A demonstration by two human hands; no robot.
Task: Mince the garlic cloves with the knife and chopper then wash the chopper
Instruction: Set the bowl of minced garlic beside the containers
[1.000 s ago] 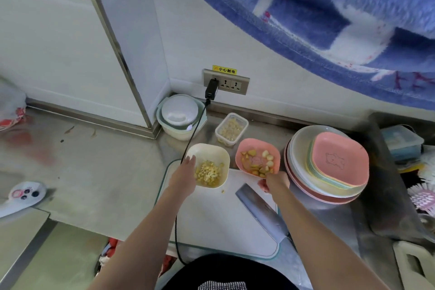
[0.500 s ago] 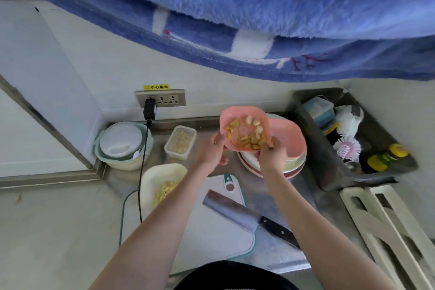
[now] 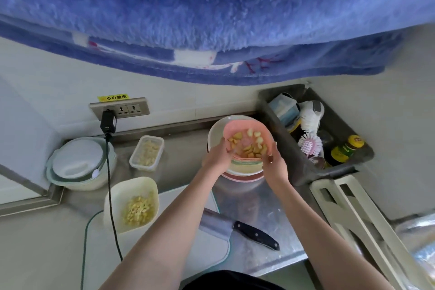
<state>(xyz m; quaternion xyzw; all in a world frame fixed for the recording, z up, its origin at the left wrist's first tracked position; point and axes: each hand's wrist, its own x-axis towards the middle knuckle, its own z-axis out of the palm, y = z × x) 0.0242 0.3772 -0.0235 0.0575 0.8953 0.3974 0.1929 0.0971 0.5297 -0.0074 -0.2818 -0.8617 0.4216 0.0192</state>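
Both hands, left [image 3: 217,156] and right [image 3: 275,165], close their grip on the pink bowl [image 3: 247,135] of garlic cloves [image 3: 249,147] over the plate stack [image 3: 216,134] at the desk's back edge, while the knife [image 3: 235,227] lies near its front edge.

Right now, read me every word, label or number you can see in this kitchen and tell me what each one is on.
"小心触电": yellow warning sticker above the grey wall socket strip.
Yellow-capped dark glass bottle in the grey storage bin: label and cap mark too blurred to read.
Nothing else readable.
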